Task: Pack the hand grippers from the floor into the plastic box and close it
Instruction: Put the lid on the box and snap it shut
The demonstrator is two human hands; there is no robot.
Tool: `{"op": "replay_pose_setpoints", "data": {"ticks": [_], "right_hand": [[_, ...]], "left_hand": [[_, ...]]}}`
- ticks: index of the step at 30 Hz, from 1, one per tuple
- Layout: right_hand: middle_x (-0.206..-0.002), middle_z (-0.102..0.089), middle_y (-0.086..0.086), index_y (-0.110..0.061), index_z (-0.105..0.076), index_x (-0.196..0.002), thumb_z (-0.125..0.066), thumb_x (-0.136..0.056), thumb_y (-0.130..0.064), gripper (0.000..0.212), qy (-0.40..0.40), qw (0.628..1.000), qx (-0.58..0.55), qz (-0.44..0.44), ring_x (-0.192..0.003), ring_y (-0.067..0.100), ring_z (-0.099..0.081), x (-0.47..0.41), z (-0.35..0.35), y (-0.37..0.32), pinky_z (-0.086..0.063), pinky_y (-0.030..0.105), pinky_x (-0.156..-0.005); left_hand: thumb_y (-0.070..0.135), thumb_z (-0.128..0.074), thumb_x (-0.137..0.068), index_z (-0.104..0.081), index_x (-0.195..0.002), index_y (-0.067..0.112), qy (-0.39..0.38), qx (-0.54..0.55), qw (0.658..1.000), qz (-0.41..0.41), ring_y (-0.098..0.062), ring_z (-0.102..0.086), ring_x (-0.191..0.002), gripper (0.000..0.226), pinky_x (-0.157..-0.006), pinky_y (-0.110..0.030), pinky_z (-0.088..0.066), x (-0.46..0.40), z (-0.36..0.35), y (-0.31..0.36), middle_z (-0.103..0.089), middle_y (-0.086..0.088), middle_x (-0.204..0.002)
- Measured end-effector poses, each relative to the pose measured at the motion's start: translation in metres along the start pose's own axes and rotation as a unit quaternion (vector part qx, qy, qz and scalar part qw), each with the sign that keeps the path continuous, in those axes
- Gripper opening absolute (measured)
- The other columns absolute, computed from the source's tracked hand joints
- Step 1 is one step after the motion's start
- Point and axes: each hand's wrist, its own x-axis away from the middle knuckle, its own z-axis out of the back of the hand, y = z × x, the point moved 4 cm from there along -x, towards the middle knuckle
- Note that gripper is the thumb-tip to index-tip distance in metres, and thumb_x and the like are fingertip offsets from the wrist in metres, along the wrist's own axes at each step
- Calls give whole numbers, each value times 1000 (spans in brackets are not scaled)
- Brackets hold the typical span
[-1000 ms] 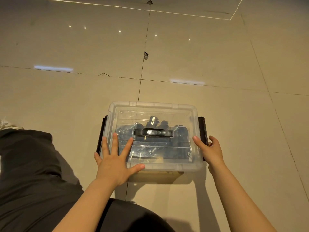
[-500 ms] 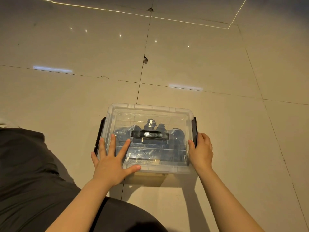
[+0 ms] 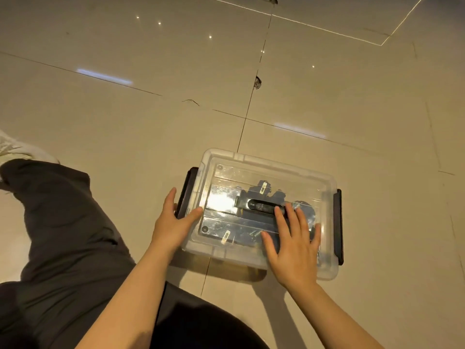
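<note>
A clear plastic box (image 3: 324, 182) stands on the tiled floor with its transparent lid on and a black handle (image 3: 261, 206) in the lid's middle. Dark hand grippers (image 3: 263, 188) show through the lid. My right hand (image 3: 293, 244) lies flat with spread fingers on the lid's near right part. At the box's left end, my left hand (image 3: 173, 222) rests against the black left latch (image 3: 187, 190), thumb on the lid's edge, fingers straight. The black right latch (image 3: 338, 225) sits against the box's right side.
My leg in dark trousers (image 3: 63, 222) stretches along the left, with a pale shoe (image 3: 15, 149) at the far left. Glossy beige tiles (image 3: 377, 109) surround the box; a small chip (image 3: 257, 83) marks a grout line beyond it.
My left hand left the lid for the left latch. My right hand left the right latch and now lies flat on the lid. The view swung to the left.
</note>
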Motion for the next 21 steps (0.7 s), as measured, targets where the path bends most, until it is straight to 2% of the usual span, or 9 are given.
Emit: {"op": "replay_pose_setpoints", "data": {"ticks": [3, 6, 10, 13, 15, 18, 20, 21], "right_hand": [[-154, -28, 0, -25, -36, -145, -25, -91, -60, 65, 15, 1000, 2, -1, -144, 19, -17, -1, 1, -1, -12, 57, -113], [-153, -31, 1, -24, -38, -144, -28, -90, -59, 64, 23, 1000, 8, -4, -143, 19, -18, 1, 1, -2, -13, 56, -113], [-151, -34, 2, -24, -39, -142, -28, -90, -58, 64, 41, 999, 4, -1, -142, 21, -21, 1, 3, -2, -13, 55, -113], [-150, -35, 3, -23, -40, -142, -29, -90, -58, 64, 45, 999, 4, 1, -141, 21, -22, 1, 5, -3, -15, 56, -112], [-150, -35, 3, -24, -40, -142, -29, -90, -58, 64, 46, 999, 5, 2, -141, 21, -22, 1, 5, -3, -14, 56, -112], [-150, -36, 3, -23, -41, -142, -29, -90, -57, 63, 44, 999, 8, -1, -141, 21, -22, 1, 5, -2, -15, 56, -112], [-150, -37, 2, -23, -41, -141, -29, -89, -57, 63, 44, 999, 11, 0, -140, 21, -22, 2, 4, -2, -15, 56, -112], [-150, -36, 2, -23, -41, -141, -29, -89, -57, 63, 45, 999, 13, 0, -140, 21, -22, 2, 4, -2, -14, 55, -113]], "left_hand": [[32, -80, -71, -22, -144, 38, 25, 41, 999, 0, -27, -40, -128, 93, -104, -49, -37, -4, 5, 4, -37, -4, -142], [31, -84, -65, -24, -144, 36, 19, 69, 997, 32, -26, -37, -129, 100, -104, -45, -36, -5, 7, 1, -34, -4, -145], [51, -84, -53, -23, -143, 41, 5, 50, 995, 84, -29, -28, -134, 109, -109, -49, -28, -5, 7, -6, -32, -4, -147], [38, -84, -62, -19, -146, 32, -42, 144, 982, 114, -26, -35, -131, 106, -108, -41, -27, -3, 2, -7, -35, -7, -146], [29, -83, -67, -24, -145, 28, -7, 128, 989, 68, -22, -44, -119, 99, -101, -35, -34, 1, 5, 0, -41, -6, -136], [22, -81, -70, -34, -140, 27, 79, -28, 993, -83, -18, -53, -101, 85, -85, -30, -43, 12, 11, 18, -52, 0, -114], [17, -77, -74, -34, -140, 29, 81, -115, 975, -171, -18, -53, -103, 80, -83, -28, -43, 19, 7, 24, -53, 1, -118], [14, -75, -76, -33, -141, 29, 72, -138, 968, -195, -18, -51, -109, 80, -87, -28, -42, 21, 4, 25, -51, 1, -126]]}}
